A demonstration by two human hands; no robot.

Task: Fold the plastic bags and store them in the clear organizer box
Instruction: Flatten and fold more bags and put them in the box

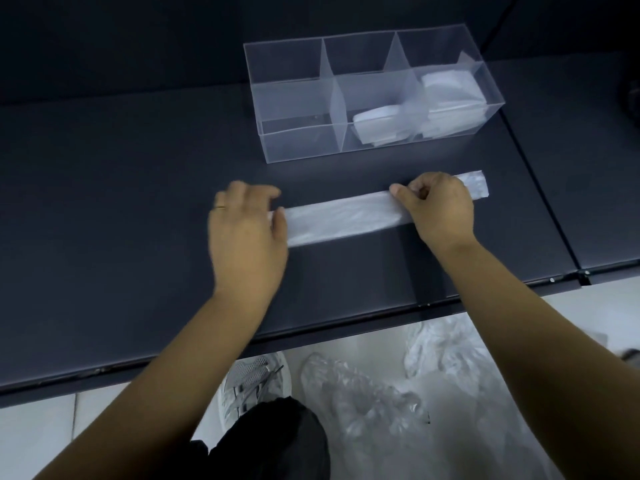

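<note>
plastic bag (pixel 346 220), translucent white, lies flattened into one long narrow strip on the dark table (pixel 121 202). it runs left to right just in front of the box (pixel 298 143) and does not touch it. judged reason for the layout: the strip is kept roughly parallel to the table edge and held down at both ends, so the slippery film stays flat and the lengthwise creases do not spring open before an end-over-end fold. the box sits within easy reach beyond the strip. folded bags (pixel 381 128) show in its right-hand and middle parts; through the clear walls i cannot tell which row each packet is in. left hand (pixel 246 233): at the strip's left end, fingers loosely spread and only lightly bent, thumb resting on the end of the film. it is blurred, so contact of the other fingers is uncertain; nothing gripped that i can see. right hand (pixel 440 209): near the right end, a short tail of strip showing past it, fingers curled down, thumb laid along the far edge; it appears to pinch the film. loose bags (pixel 367 400) lie crumpled on the pale floor (pixel 34 427) below the table edge, beside a shoe (pixel 256 379). stage estimate: long folds done, short folds and stowing not yet done.
</note>
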